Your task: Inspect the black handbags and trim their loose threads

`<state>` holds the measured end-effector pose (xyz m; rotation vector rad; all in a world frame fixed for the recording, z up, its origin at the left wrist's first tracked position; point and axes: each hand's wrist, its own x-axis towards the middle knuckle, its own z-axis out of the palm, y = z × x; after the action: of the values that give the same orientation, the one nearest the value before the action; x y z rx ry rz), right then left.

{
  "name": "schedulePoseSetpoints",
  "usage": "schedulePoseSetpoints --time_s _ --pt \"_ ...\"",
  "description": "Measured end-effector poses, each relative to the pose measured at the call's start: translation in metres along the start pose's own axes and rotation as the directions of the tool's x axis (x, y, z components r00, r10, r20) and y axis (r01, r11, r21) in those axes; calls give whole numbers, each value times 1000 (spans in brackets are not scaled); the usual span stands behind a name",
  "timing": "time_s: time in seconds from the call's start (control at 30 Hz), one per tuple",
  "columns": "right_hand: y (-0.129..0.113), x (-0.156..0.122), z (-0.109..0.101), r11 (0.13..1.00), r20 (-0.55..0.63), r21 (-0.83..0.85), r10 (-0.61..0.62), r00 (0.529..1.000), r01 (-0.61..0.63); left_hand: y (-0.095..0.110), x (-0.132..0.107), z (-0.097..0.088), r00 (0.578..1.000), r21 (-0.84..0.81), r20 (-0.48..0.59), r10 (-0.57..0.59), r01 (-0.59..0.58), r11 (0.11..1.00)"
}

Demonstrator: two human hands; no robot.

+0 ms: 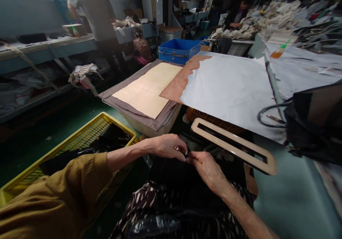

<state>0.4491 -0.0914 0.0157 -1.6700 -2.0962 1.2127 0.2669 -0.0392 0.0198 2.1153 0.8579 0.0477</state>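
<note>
Over my lap, my left hand [169, 146] curls with thumb and fingers pinched together, and a small shiny metallic spot shows at its fingers. My right hand [207, 166] meets it from the other side, thumb and forefinger pressed together. Between the fingertips is a small dark piece [188, 152], too small and dim to name. Right beneath the hands, a black bag-like item [169, 173] rests on my patterned clothing [139, 203]; its outline merges with the shadow. Clear plastic [153, 226] glints lower on the lap.
A yellow basket [103, 116] with black items stands at left. Ahead are a tub topped by a cream sheet [149, 87], a white-covered table [229, 82] and a blue crate [179, 50]. A slotted oblong frame [232, 144] juts out near my right hand. A black handbag [315, 121] lies right. People work behind.
</note>
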Motion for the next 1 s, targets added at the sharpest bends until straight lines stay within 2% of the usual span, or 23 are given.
schedulePoseSetpoints --time_s 0.1,0.23,0.33,0.43,0.5,0.57,0.63,0.73,0.83,0.93,1.0 --pt "-2 -3 0 1000 7 12 0 1000 0 16 7 3 999 117 35 -31 27 993" --pt "-1 -9 -4 1000 50 12 28 998 -28 18 9 10 996 114 82 22 -32 993" --pt "-1 -18 -11 995 39 -56 89 995 -86 15 4 11 1000 132 1 -22 21 991" --pt "6 -32 -15 957 -89 -161 229 969 -241 13 -5 2 976 142 -135 -172 191 971" --pt "17 -40 -13 946 -124 -53 312 942 -320 16 -13 -7 952 134 -165 -257 280 951" --pt "27 -45 -9 924 -50 185 348 936 -333 20 -19 -17 933 134 -160 -322 344 929" --pt "31 -47 -7 865 54 381 331 942 -326 27 -22 -26 922 146 -160 -352 375 915" --pt "20 -49 -8 779 163 549 254 953 -302 36 -23 -36 913 178 -206 -353 390 904" --pt "4 -48 -12 715 225 629 207 952 -305 43 -23 -46 902 202 -251 -350 403 893" --pt "3 -36 -17 723 235 605 238 942 -334 43 -28 -59 919 182 -220 -327 368 912" --pt "9 -22 -24 747 219 595 204 954 -296 39 -32 -67 936 115 -169 -310 331 937"
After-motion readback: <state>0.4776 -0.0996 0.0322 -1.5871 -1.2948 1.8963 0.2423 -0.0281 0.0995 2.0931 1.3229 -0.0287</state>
